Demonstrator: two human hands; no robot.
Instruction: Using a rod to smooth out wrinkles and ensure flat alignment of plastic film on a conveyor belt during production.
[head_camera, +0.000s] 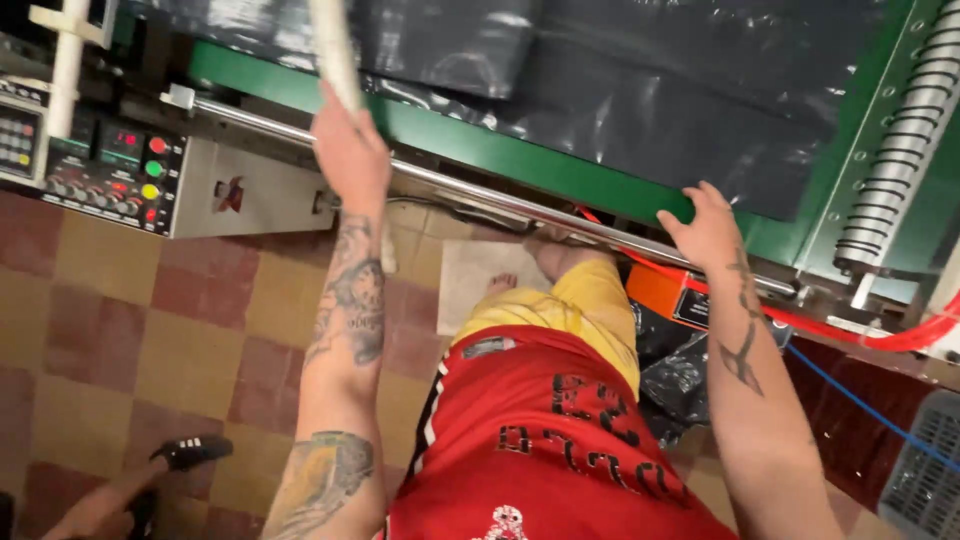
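Your left hand (350, 150) grips the white tube (334, 50); right hand (705, 228) open, fingers spread on black plastic sheet (640, 110), machine edge.

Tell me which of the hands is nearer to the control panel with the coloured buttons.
Left. The left hand grips a white stick just right of the control panel. The right hand rests on the black plastic sheet, far across the machine.
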